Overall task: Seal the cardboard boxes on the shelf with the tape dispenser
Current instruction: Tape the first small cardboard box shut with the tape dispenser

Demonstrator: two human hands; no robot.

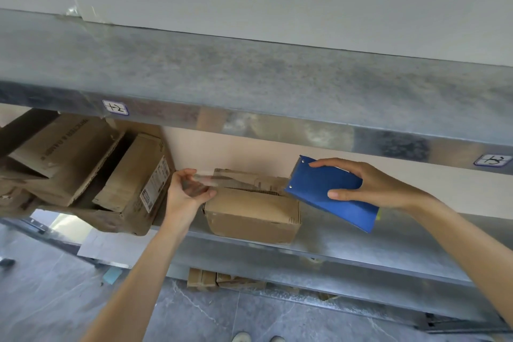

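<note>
Head view: a clear tape strip (222, 179) stretches over the small cardboard box (252, 214) on the shelf (361, 241), held taut by 2 hands, apparently to cover its flap seam. The left hand (188, 189) pinches the free end with curled fingers; the right hand (361, 186) grips the blue tape dispenser (333, 197).

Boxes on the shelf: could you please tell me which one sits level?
The small box between left hand and right hand; the larger boxes beside it lie tilted.
</note>
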